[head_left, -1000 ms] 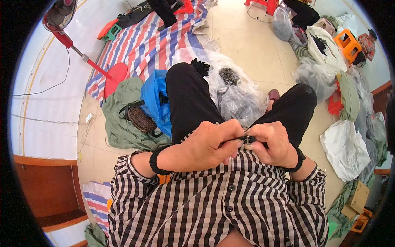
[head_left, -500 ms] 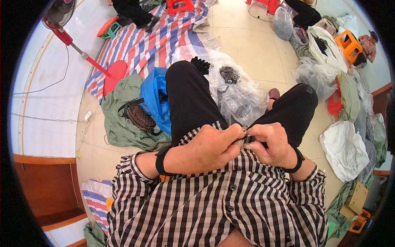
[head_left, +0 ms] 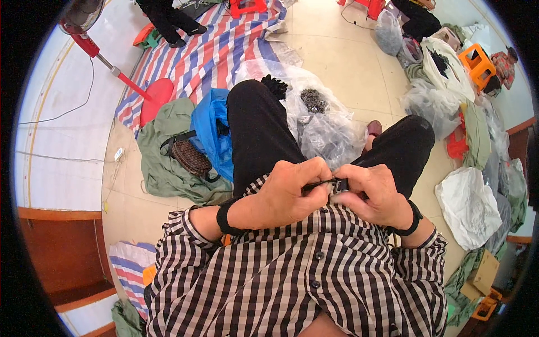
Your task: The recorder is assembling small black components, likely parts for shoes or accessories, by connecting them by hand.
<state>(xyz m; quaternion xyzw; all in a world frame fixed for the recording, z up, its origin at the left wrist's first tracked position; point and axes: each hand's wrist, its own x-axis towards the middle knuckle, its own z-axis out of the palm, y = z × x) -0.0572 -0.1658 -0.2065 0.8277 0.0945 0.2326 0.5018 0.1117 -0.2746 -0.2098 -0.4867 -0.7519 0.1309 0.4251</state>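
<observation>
Over my lap, both hands meet at a small black piece with a shiny metal part [head_left: 338,186], perhaps a buckle. My left hand [head_left: 283,194] is closed, pinching a thin black strip [head_left: 315,184] that runs to this piece. The thumb and forefinger of my right hand [head_left: 377,194] grip the piece from the other side. How strip and piece join is hidden by my fingertips. Beyond my knees, a heap of small dark metallic parts [head_left: 313,100] lies on clear plastic sheeting [head_left: 331,135]. A bundle of black strips [head_left: 274,87] lies by my left knee.
To the left are a blue plastic bag [head_left: 210,121], a brown patterned bag [head_left: 192,157] on green cloth [head_left: 163,132], and a red standing fan [head_left: 155,102]. Sacks, a white bag [head_left: 469,208] and an orange stool [head_left: 477,64] line the right. Other people are at the far side.
My hands have shifted slightly, and more of the metal part and black strip shows between them. At the far left, another person's legs have moved further into view.
</observation>
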